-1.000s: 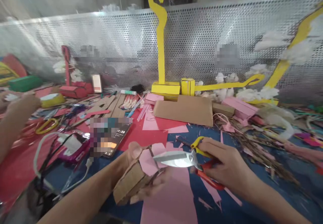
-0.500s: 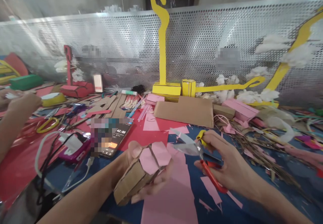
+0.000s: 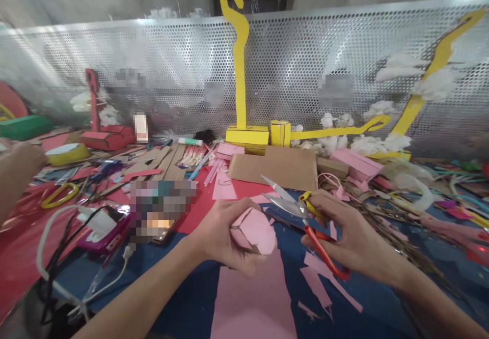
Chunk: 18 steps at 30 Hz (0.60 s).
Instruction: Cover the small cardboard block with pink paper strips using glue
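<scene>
My left hand (image 3: 225,237) is wrapped round a small cardboard box (image 3: 254,231) whose visible faces are covered in pink paper. The palm and fingers hide the rest of the box. In my right hand (image 3: 340,234) is a pair of scissors (image 3: 292,204) with one yellow and one red handle. Their blades stand apart and point left, above and to the right of the box. Under the box lies a long sheet of pink paper (image 3: 254,298) on the blue tabletop, with pink offcuts (image 3: 317,285) to its right.
Behind are a brown cardboard piece (image 3: 273,168) and a yellow hook-shaped stand (image 3: 240,74) before a perforated metal panel (image 3: 286,74). A phone (image 3: 162,232) and a purple power bank (image 3: 103,232) with cables lie left. Twigs (image 3: 382,232) lie right. Another person's arm (image 3: 19,173) reaches in from the left.
My left hand has turned the box, so its pink end faces me and its bare cardboard side no longer shows. The scissors stay open in my right hand. The view has shifted slightly right.
</scene>
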{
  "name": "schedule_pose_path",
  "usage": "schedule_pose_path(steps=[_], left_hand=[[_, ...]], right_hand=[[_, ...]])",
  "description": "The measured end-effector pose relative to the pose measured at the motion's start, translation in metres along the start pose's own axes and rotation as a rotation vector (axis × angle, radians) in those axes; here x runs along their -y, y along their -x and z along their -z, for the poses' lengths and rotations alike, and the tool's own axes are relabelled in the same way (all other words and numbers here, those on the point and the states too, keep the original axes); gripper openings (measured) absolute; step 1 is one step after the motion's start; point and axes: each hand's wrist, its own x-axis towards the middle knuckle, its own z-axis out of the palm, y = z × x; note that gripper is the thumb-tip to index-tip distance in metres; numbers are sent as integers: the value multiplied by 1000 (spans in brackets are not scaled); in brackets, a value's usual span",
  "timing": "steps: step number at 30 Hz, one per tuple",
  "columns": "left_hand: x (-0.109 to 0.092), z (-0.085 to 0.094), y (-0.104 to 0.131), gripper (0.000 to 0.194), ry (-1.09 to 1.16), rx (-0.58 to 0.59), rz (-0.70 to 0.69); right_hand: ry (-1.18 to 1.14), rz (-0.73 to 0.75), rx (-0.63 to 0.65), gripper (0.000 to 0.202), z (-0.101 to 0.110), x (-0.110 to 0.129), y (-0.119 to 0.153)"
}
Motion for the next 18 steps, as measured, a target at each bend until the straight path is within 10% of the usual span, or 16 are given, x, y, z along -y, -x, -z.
schedule_pose_path(steps=[9, 18], left_hand=[[-5, -1, -3, 57, -203, -32, -154], [-23, -1, -12, 42, -679, -268, 183]], right_hand=[[53, 48, 95, 25, 10, -6, 1], [175, 47, -74, 39, -7, -4, 6]])
